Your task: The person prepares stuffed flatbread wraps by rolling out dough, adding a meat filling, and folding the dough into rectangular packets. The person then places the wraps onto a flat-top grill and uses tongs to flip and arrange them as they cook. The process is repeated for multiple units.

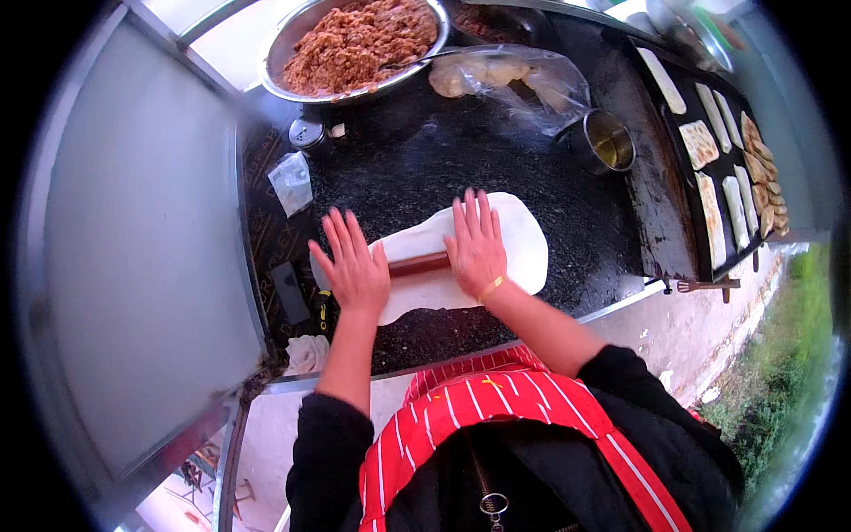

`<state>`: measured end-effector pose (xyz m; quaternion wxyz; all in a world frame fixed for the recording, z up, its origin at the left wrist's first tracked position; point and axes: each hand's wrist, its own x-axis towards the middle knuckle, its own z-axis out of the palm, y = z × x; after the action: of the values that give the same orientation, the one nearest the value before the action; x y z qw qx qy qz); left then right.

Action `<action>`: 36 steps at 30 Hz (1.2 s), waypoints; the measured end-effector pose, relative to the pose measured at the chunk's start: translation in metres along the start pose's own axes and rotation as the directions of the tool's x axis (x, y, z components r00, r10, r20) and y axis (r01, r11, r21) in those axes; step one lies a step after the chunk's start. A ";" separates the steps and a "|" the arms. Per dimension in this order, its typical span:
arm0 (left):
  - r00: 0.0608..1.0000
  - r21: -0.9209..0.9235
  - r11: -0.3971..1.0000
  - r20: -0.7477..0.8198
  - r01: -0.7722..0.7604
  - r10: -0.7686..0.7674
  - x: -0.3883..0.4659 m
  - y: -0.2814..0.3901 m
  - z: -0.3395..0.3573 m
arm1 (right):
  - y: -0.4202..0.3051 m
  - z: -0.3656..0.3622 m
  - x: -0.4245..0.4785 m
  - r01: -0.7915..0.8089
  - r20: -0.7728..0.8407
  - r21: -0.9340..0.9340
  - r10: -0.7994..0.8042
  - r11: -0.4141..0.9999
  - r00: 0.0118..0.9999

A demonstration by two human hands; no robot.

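Note:
A wide, thin sheet of pale dough (522, 233) lies on the black speckled worktop. Across its middle rests a brown wooden rolling pin (419, 265), visible between my hands. My left hand (356, 266) lies flat over the pin's left end, fingers spread and pointing away from me. Over the right end, my right hand (477, 249) is also flat with its fingers extended; a gold-coloured band circles that wrist. Neither hand's fingers are wrapped around the pin, and the palms hide its ends.
A steel bowl of reddish filling (359, 46) stands at the back, beside dough pieces in a plastic bag (525, 76). Right of these are a metal cup of oil (608, 143) and a griddle with flatbreads (698, 143). A shaker (308, 135) and crumpled cloth (307, 354) sit left.

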<state>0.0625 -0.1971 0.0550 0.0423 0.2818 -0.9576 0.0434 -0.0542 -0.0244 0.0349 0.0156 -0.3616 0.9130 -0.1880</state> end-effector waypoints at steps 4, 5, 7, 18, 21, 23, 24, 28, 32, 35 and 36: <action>0.997 0.033 0.999 -0.073 0.025 -0.023 0.044 -0.006 0.010 | 0.007 0.011 0.054 0.009 -0.066 -0.036 -0.011 0.999 0.998; 1.000 -0.027 1.000 0.003 0.000 0.000 0.032 -0.005 0.009 | 0.007 0.009 0.042 0.001 0.000 -0.043 -0.001 0.999 1.000; 0.992 -0.075 0.997 0.120 -0.035 0.044 0.002 -0.003 0.002 | 0.006 0.004 0.012 -0.005 0.131 -0.018 0.008 1.000 0.991; 0.992 0.014 1.000 0.125 0.001 -0.003 0.035 -0.004 0.007 | 0.009 0.010 0.051 0.037 0.096 -0.105 -0.026 0.994 0.995; 0.998 0.090 0.994 -0.043 0.054 -0.051 0.095 -0.009 0.005 | 0.002 0.012 0.108 0.021 -0.097 -0.072 -0.028 0.997 0.995; 0.999 0.013 0.999 0.017 0.040 -0.040 0.082 -0.009 0.008 | 0.003 0.011 0.097 0.011 -0.023 -0.042 -0.012 0.999 1.000; 0.998 -0.027 0.999 0.053 0.034 -0.033 0.068 -0.009 0.013 | 0.004 0.012 0.085 0.003 0.020 -0.028 -0.002 1.000 1.000; 0.993 0.058 0.998 0.111 -0.035 0.028 0.053 -0.013 0.015 | 0.002 0.012 0.069 0.018 0.060 -0.076 -0.014 0.997 0.998; 0.999 0.040 0.999 -0.047 0.010 -0.009 0.103 -0.017 0.012 | -0.005 0.014 0.111 0.015 -0.079 -0.011 -0.016 1.000 0.997; 0.997 -0.027 0.999 0.065 -0.026 0.028 0.056 -0.022 0.018 | -0.005 0.012 0.065 0.042 0.095 -0.077 -0.035 0.996 0.995; 0.993 -0.100 0.995 0.121 0.001 0.012 0.033 -0.020 0.008 | -0.004 0.008 0.043 0.062 0.143 -0.034 -0.056 0.998 0.988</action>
<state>0.0451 -0.2327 0.0514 -0.0022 0.2788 -0.9601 -0.0215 -0.0819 -0.0583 0.0335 0.0680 -0.4010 0.9020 -0.1447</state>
